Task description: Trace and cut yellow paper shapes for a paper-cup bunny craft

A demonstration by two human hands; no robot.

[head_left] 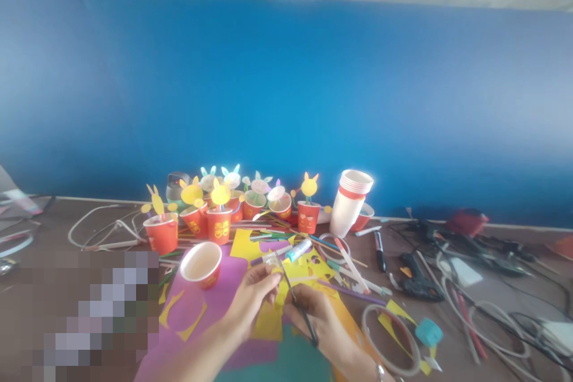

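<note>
My right hand (316, 310) is closed round the dark handles of a pair of scissors (285, 277), whose blades point up and away. Just left of the blades, my left hand (256, 291) pinches a small pale yellowish piece (274, 264), too blurred to name. Both hands are over cut yellow paper (268, 322), with purple paper (233, 268) and teal paper (295, 358) around and beneath it. A glue stick (299, 250) lies just beyond the scissor tips. Left of my hands, an open red paper cup (201, 264) stands tilted on the purple sheet.
Several red cups with paper animal figures (219, 224) line the back by the blue partition (286, 89). A leaning stack of white cups (349, 203) stands right of them. A black marker (380, 250), a glue gun (418, 277), a tape ring (390, 340) and tangled cables (474, 310) lie right.
</note>
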